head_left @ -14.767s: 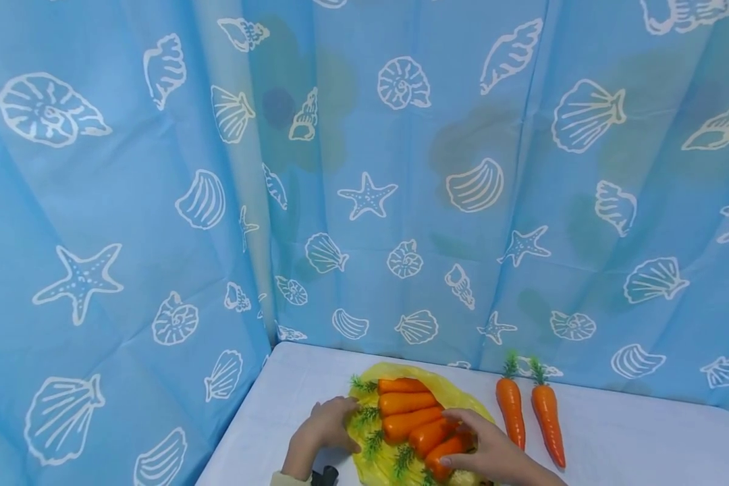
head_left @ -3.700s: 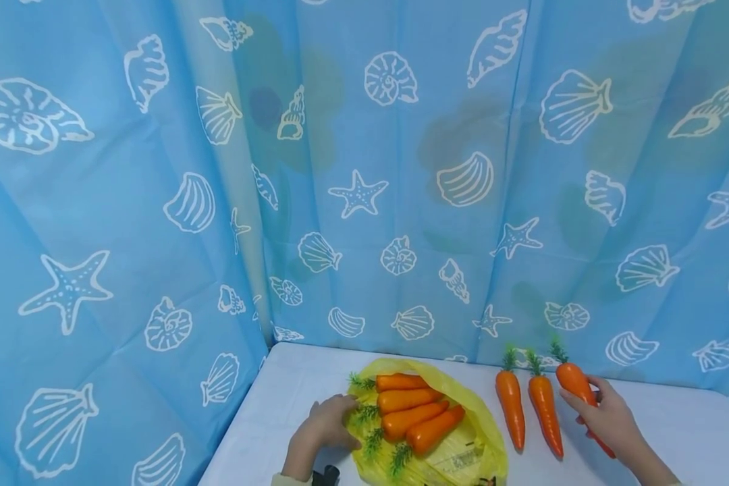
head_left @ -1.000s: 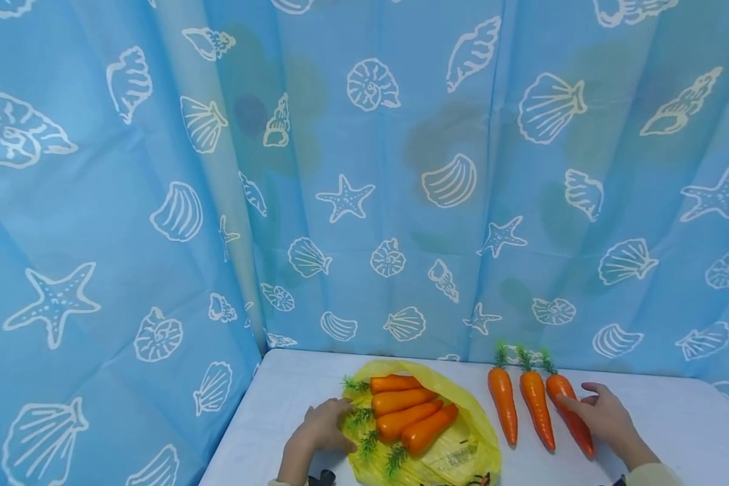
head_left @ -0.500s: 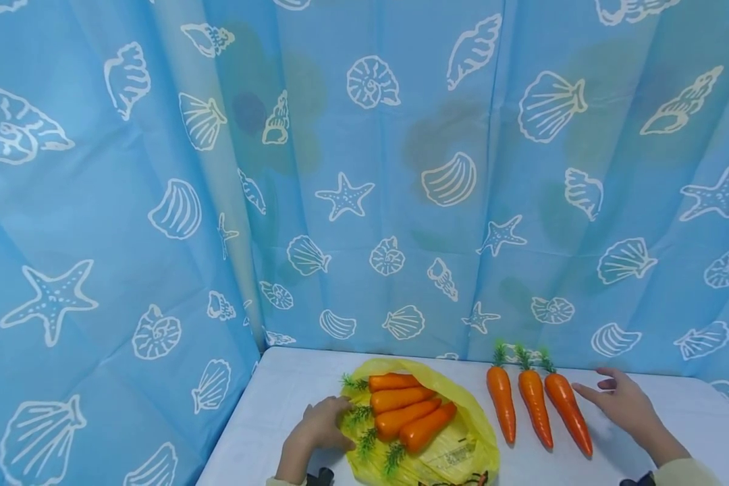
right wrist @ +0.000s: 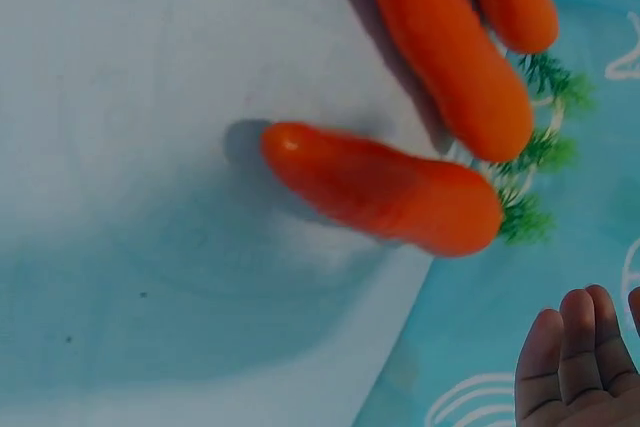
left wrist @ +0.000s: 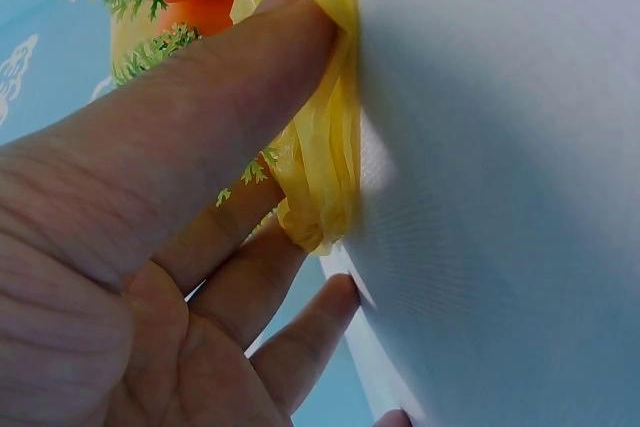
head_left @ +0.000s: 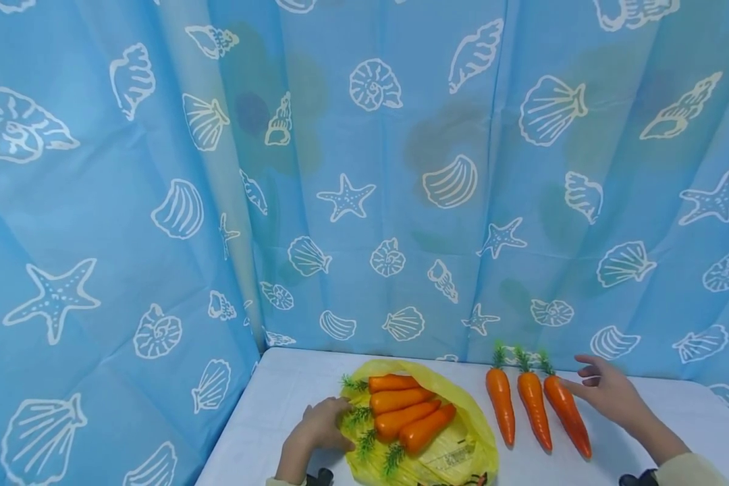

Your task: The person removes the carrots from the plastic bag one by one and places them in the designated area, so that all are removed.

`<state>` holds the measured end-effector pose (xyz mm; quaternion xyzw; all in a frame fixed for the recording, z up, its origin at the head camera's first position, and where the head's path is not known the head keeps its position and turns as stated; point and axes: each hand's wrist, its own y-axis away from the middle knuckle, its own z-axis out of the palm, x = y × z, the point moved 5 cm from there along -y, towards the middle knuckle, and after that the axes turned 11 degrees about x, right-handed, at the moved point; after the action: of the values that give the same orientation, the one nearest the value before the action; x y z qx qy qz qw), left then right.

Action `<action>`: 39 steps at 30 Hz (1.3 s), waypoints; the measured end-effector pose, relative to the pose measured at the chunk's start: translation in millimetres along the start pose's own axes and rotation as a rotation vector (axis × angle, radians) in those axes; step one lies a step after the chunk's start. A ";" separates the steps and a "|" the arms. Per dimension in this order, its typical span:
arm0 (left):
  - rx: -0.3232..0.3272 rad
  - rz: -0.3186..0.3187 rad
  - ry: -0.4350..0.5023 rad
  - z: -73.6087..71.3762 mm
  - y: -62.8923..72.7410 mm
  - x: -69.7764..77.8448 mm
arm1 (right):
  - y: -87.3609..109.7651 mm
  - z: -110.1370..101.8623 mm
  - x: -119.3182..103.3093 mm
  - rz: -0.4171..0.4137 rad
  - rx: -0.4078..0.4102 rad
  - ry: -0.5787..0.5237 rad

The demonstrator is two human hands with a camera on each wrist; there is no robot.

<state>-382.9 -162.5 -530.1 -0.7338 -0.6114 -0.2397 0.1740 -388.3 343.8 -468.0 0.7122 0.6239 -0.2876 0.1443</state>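
My left hand [head_left: 324,426] holds the left edge of a yellow plastic bag [head_left: 474,432]. In the left wrist view, its thumb lies on the gathered yellow plastic [left wrist: 325,147] and fingers reach behind the folds. Several orange carrots [head_left: 401,399] with green feathery tops lie on the bag. My right hand [head_left: 610,391], fingers spread and holding nothing, hovers just right of the nearest of three carrots in a row: a right carrot [head_left: 568,415], a middle carrot [head_left: 533,410] and a left carrot [head_left: 501,405]. The right wrist view shows that right carrot [right wrist: 385,187] lying apart from the fingers.
A white-topped table [head_left: 298,374] carries everything, with a blue curtain [head_left: 364,202] printed with white shells along its back and left sides. Small dark marks, perhaps print or ties, show at the bag's near edge.
Since the oldest frame, one carrot has gone from the bag to the row's right end. My right hand has let it go and drawn slightly right. The left hand stays at the bag.
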 end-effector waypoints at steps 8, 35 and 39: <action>-0.015 -0.008 -0.014 2.9 -0.1 -5.9 | 5.1 10.5 -24.7 -0.059 -0.025 -0.016; -0.019 -0.005 -0.005 1.4 -1.7 -4.2 | 30.4 39.3 -81.3 -0.140 -0.079 -0.091; -0.012 -0.003 0.007 -0.5 -3.6 -2.6 | 29.3 41.0 -90.1 -0.159 -0.074 -0.103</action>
<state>-386.9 -164.2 -531.2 -0.7331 -0.6103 -0.2464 0.1715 -374.3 242.8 -451.9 0.6390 0.6803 -0.3112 0.1791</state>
